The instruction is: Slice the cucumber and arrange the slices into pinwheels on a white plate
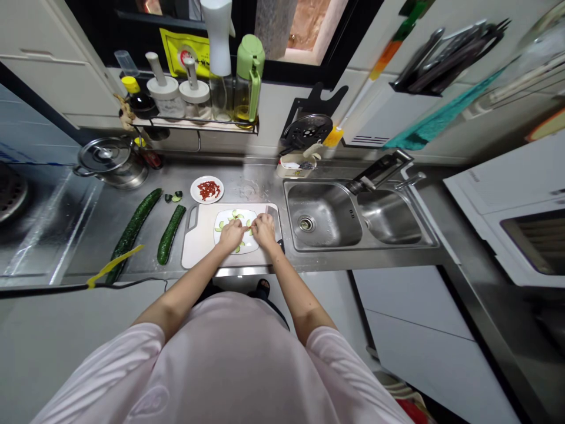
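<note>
A white plate (225, 245) with several pale green cucumber slices (237, 214) lies on the light cutting board (198, 247). My left hand (231, 234) is over the middle of the plate, its fingers pointing right. Close beside it, my right hand (263, 231) is at the plate's right edge with its fingers bent together. Something small and reddish shows between the fingertips of both hands, too small to name. A knife blade (271, 210) lies at the board's right side, partly hidden by my right hand.
Two cucumbers (171, 234) (135, 227) and cut cucumber ends (175, 198) lie left of the board. Behind it is a small plate (195, 189) of chopped red pieces. A lidded pot (126, 171) stands back left; a double sink (326, 218) is on the right.
</note>
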Demonstrator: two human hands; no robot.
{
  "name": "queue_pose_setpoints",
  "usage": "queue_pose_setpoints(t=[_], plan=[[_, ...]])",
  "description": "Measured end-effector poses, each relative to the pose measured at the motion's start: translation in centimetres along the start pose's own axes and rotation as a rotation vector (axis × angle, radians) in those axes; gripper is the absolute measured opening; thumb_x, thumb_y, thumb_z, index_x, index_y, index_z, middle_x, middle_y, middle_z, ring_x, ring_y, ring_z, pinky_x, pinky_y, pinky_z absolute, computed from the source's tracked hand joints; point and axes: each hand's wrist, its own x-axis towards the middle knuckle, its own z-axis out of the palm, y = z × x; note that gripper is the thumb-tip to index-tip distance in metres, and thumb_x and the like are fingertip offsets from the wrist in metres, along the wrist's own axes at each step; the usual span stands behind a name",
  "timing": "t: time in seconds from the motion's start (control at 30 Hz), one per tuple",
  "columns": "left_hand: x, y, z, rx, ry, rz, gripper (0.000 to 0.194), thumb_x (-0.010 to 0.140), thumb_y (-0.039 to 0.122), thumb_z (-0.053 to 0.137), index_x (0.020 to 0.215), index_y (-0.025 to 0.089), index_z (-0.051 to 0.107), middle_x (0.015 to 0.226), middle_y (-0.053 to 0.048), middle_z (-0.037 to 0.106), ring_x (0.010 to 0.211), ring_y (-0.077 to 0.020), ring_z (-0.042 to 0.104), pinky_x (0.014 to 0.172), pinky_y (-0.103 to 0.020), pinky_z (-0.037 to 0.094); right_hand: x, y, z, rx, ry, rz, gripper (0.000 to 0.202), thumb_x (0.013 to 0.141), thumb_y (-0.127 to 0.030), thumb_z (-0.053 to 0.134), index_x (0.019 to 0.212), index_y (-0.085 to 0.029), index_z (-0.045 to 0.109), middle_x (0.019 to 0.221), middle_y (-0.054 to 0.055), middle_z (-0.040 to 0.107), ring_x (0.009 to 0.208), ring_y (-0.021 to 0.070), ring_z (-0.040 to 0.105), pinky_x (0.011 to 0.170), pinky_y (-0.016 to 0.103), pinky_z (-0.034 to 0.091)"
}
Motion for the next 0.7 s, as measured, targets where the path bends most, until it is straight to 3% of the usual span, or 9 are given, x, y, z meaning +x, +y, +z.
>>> queue_pose_setpoints(t=[0.43,0.7], plan=[[-0.02,0.16,-0.25,0.037,-0.010,-0.006,0.036,0.092,0.023,0.042,0.118,0.029,0.067,0.106,-0.010,0.055,0.106,-0.0241,0.046,0.085,-0.033,0.039,-0.04,-0.15,-0.19,-0.009,-0.015,0.001,0.016,0.087,-0.022,0.051,0.095,-0.020,0.065,0.118,0.010,0.047,0.115,0.0271,0.033,0.095,0.040,0.033],[-0.53,-0.06,-0.39,0.019,0.052,-0.009,0.035,0.092,0.023,0.042,0.117,0.027,0.067,0.104,-0.012,0.058,0.105,-0.0262,0.047,0.085,-0.037,0.039,-0.10,-0.03,-0.80,0.010,0.005,0.025,0.014,0.088,-0.024,0.052,0.092,-0.020,0.064,0.119,0.010,0.048,0.113,0.0270,0.035,0.095,0.039,0.033]])
